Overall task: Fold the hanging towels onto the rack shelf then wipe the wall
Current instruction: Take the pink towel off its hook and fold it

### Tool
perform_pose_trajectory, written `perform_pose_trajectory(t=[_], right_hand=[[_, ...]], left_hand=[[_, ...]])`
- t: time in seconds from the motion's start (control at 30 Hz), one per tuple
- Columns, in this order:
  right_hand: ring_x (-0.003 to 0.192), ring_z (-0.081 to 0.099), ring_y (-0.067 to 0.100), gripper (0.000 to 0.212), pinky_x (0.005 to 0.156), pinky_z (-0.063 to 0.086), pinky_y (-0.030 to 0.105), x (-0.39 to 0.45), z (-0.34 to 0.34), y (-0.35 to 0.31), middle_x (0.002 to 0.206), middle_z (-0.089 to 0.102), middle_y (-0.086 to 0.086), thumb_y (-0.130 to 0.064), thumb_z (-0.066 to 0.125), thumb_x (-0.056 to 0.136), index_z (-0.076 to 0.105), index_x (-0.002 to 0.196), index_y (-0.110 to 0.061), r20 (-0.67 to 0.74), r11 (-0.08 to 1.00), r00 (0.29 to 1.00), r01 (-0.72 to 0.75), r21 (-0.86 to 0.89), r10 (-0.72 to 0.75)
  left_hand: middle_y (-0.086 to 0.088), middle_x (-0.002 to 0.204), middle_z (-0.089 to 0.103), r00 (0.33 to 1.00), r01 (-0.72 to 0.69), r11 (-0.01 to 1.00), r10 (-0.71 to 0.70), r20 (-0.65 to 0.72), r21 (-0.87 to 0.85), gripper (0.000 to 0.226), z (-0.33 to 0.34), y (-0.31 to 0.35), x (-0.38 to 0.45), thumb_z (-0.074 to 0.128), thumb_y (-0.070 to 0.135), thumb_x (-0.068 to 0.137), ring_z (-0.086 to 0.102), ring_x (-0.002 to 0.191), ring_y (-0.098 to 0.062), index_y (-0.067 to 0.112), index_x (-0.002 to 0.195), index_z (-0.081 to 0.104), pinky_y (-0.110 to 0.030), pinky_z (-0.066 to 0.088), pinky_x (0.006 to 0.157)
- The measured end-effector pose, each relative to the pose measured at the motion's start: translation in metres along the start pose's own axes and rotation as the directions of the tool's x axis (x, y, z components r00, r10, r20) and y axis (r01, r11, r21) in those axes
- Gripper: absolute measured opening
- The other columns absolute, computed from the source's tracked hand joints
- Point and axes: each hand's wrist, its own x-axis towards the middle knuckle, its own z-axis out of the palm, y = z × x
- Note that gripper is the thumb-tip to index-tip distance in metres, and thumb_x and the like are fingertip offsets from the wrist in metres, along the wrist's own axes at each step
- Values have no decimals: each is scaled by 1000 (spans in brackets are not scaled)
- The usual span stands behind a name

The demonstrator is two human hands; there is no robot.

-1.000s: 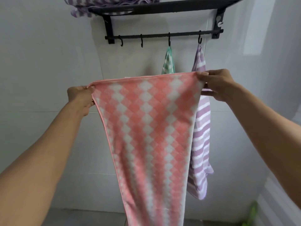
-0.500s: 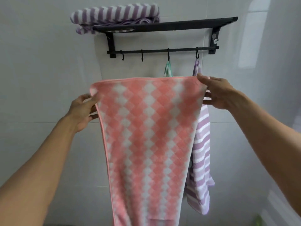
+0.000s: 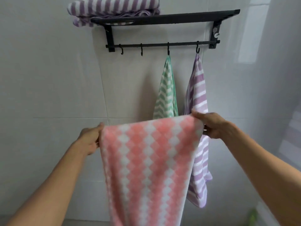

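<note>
Pink checked towel (image 3: pixel 146 163): I hold it spread below the rack shelf (image 3: pixel 164 17), left hand (image 3: pixel 90 139) and right hand (image 3: pixel 213 126) each pinching a top corner. Step, as I judge: folding. Next: bring corners together, halve it, lift to shelf.

Four towels are showing: one pink-and-white diamond-patterned towel (image 3: pixel 146 160), one green-and-white zigzag towel (image 3: pixel 166 93), two purple-and-white striped towels (image 3: pixel 197 95) (image 3: pixel 112 7); one black metal rack (image 3: pixel 162 20); four black hooks (image 3: pixel 141 50).
</note>
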Motion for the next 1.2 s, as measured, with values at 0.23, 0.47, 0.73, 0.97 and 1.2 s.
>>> perform_pose_trajectory(t=[0.23, 0.47, 0.73, 0.97, 1.2], right_hand=[[98, 70, 30, 69, 91, 57, 45, -35, 8, 101, 120, 71, 23, -26, 95, 61, 69, 121, -1, 342, 951, 905, -167, -259, 252], [82, 73, 19, 78, 75, 58, 34, -18, 8, 62, 100, 77, 11, -59, 97, 33, 83, 97, -16, 302, 1000, 953, 1, -16, 4], [118, 65, 40, 64, 108, 45, 59, -28, -13, 100, 126, 68, 24, -23, 91, 69, 68, 123, 1, 448, 982, 875, -146, -116, 183], [99, 73, 27, 58, 89, 60, 42, -16, -13, 40, 114, 74, 15, -52, 69, 78, 76, 115, -8, 371, 982, 928, -30, 186, -42], [78, 74, 21, 65, 70, 64, 35, -20, -18, 77, 95, 76, 14, -43, 95, 55, 79, 102, -2, 316, 997, 948, -64, 38, 48]], left_hand=[[-20, 108, 74, 977, -8, 980, -35, 212, 200, 23, -22, -56, -33, 69, 19, 90, 72, 70, -18, 1, 104, 70, -33, 59, 72], [-6, 75, 75, 995, -2, 998, 8, 101, -67, 26, -21, -13, -13, 71, 31, 88, 70, 58, -14, 6, 92, 68, -28, 59, 57], [-22, 103, 74, 955, 59, 975, -117, 274, 213, 43, -27, -74, -48, 73, 25, 84, 72, 71, -19, -7, 111, 68, -33, 58, 76], [-23, 116, 70, 897, -59, 990, 107, 428, -125, 84, -13, 0, -31, 96, 49, 51, 74, 93, -28, -3, 112, 71, -39, 62, 76], [-25, 106, 69, 950, -7, 995, 38, 310, -101, 58, -19, -33, -31, 74, 27, 80, 74, 73, -24, -13, 120, 61, -35, 62, 64]])
